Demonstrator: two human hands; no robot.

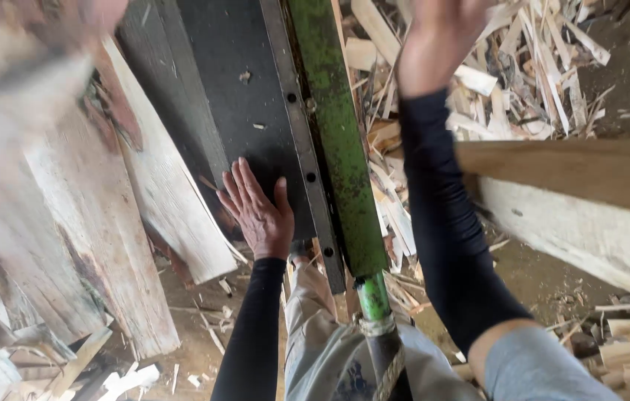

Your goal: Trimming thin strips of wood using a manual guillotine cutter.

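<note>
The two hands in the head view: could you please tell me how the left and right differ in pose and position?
The left hand lies flat, fingers spread, on the dark panel beside the green bar; the right hand is raised on the bar's other side over the wood scraps, blurred and cut off by the frame. Both hands are bare, with dark sleeves.

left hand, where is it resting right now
In the head view, the left hand lies flat, fingers spread, on the dark flat machine table, just left of the long green metal bar.
</note>
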